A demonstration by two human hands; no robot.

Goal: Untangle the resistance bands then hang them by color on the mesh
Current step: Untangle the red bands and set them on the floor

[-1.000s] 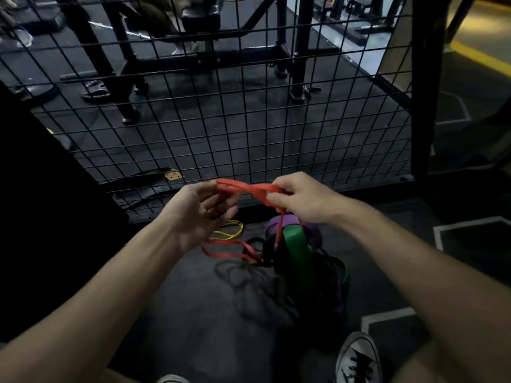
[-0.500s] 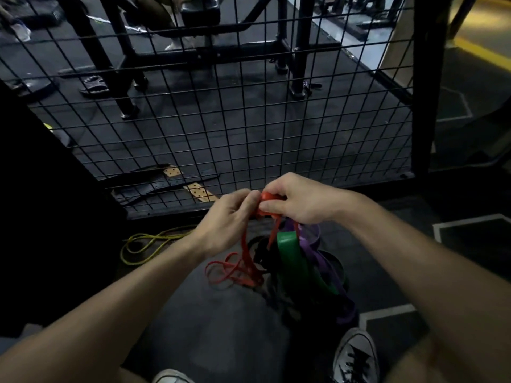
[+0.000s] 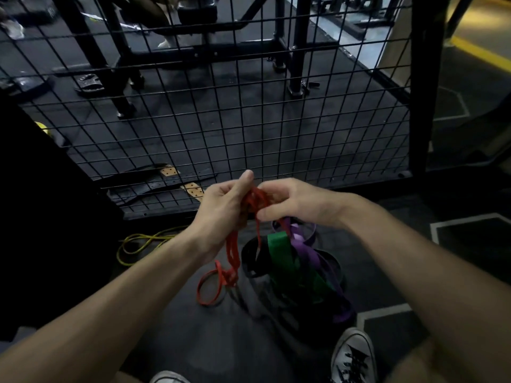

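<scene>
My left hand (image 3: 221, 211) and my right hand (image 3: 290, 201) are close together in front of the black wire mesh (image 3: 249, 120), both gripping a bunched red resistance band (image 3: 232, 252). Its loops hang down to the dark floor. Under my right hand dangle a wide green band (image 3: 282, 252), a purple band (image 3: 307, 250) and a black band (image 3: 249, 258), tangled in one pile. A thin yellow band (image 3: 138, 241) lies loose on the floor at the left, by the foot of the mesh.
A thick black post (image 3: 423, 84) frames the mesh on the right. Black belts with tan patches (image 3: 166, 183) lie behind the mesh. My white sneakers (image 3: 354, 357) stand at the bottom. A dark bulky shape (image 3: 41, 203) fills the left side.
My hands have come together, bunching the red band that was stretched between them a second ago. The view has shifted, showing the yellow band further left on the floor.
</scene>
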